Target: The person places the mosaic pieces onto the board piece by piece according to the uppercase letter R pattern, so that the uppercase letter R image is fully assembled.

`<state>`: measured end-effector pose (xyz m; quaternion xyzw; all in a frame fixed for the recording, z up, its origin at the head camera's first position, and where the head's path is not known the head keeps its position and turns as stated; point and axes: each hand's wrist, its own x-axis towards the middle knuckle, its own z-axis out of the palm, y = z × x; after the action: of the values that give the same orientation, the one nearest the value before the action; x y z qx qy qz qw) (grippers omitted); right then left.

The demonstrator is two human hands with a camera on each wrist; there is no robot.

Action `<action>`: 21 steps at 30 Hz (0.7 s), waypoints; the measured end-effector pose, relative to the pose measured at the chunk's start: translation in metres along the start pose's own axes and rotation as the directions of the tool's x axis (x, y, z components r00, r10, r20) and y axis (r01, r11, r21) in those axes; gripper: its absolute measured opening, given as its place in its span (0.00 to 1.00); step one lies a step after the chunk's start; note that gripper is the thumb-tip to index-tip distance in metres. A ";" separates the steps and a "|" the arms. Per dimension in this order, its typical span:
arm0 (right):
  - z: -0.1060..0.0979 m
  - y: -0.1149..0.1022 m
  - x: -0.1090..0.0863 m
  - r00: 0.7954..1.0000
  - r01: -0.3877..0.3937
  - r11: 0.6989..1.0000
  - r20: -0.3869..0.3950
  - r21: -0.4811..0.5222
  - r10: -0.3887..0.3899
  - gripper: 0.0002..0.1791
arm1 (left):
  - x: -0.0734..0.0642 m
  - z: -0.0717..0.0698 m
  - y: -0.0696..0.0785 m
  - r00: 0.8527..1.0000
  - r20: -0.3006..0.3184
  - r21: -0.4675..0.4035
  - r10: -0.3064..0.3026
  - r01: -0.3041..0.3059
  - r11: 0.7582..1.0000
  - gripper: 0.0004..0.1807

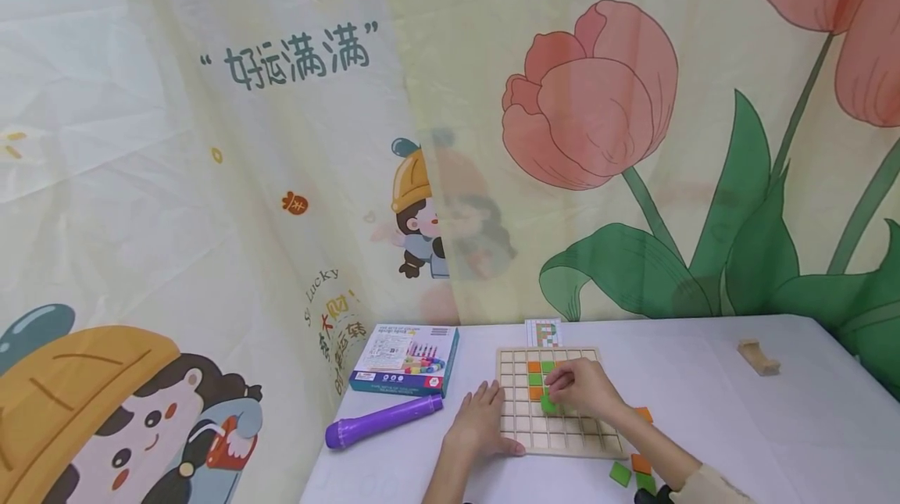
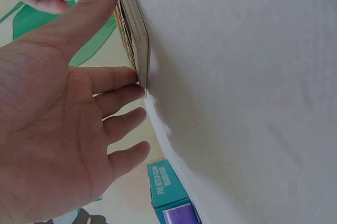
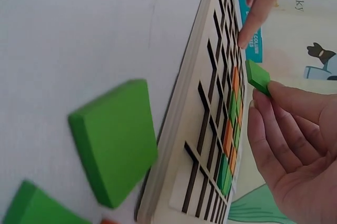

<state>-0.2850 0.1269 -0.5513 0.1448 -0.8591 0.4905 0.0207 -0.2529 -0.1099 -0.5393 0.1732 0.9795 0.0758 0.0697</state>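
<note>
Place: a curtained-off table nook, playroom-like in look; whether it stands in a home, a shop or an office cannot be told.
White curtain (image 1: 148, 215): hung on the left, printed with a yellow-hatted cartoon figure (image 1: 137, 418) and Chinese lettering (image 1: 302, 57).
Yellow curtain (image 1: 478, 43): sheer, with big pink tulips (image 1: 601, 105), a second cartoon figure (image 1: 413, 180) half behind it.
Table (image 1: 703, 387): white-surfaced, set against the curtains.
Play things: a gridded wooden board (image 1: 516, 427) with coloured tiles (image 1: 535, 380), a boxed set (image 1: 404, 359), a purple microphone-shaped object (image 1: 385, 421).

purple tube (image 1: 383, 421) at left, printed box (image 1: 404, 359) just beyond it, small wooden piece (image 1: 758, 358) far right, tulip-print curtain (image 1: 591, 113) behind
</note>
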 end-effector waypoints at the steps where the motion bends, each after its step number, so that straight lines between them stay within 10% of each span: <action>1: 0.002 -0.001 0.000 1.000 -0.005 1.000 -0.003 -0.007 0.005 0.11 | 0.000 0.000 0.000 1.000 0.003 -0.001 -0.002 0.002 1.000 0.60; 21: 0.032 -0.003 0.007 0.999 0.000 0.994 -0.052 -0.108 -0.006 0.14 | 0.000 -0.002 0.001 1.000 0.010 0.004 -0.016 0.016 1.000 0.59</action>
<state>-0.2877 0.0965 -0.5636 0.1319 -0.8832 0.4470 0.0517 -0.2529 -0.1088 -0.5370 0.1660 0.9806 0.0724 0.0751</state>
